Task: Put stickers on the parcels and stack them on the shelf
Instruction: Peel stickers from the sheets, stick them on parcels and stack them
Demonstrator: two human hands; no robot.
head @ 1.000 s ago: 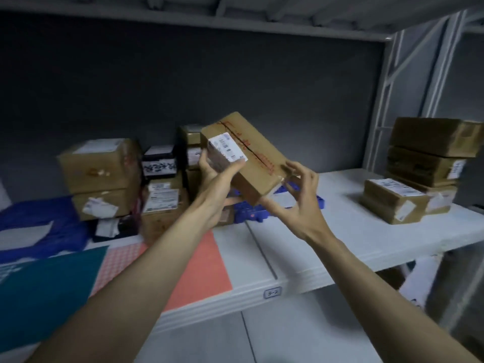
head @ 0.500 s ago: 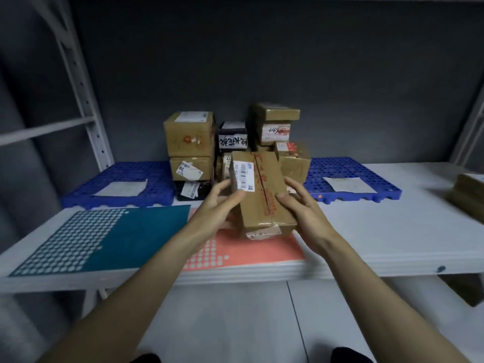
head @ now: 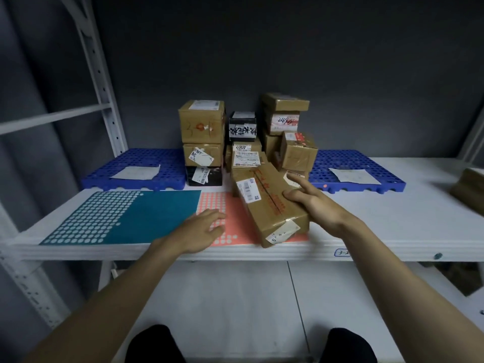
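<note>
Shelf (head: 392, 231): parcel (head: 272, 205) lies on pink sheet (head: 235, 221), long axis running front-right to back-left. R hand (head: 311, 203) flat on parcel's right side, fingers straight. L hand (head: 201, 229) nearer sheet, spread, holding nothing.

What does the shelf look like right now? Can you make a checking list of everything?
Surface: white shelf, with a teal sticker sheet and a pink sticker sheet lying flat at the front.
Job's things: long brown parcel lies partly on the pink sheet, white label on top.
Clutter: stacked parcels at the back; two blue mats, each with a paper on it; another parcel at the right edge.
Hands: left hand flat over the pink sheet, holding nothing; right hand rests open on the long parcel.
Cables: nothing seen.
Surroundings: white rack post, dark grey wall, lower shelf below.
</note>
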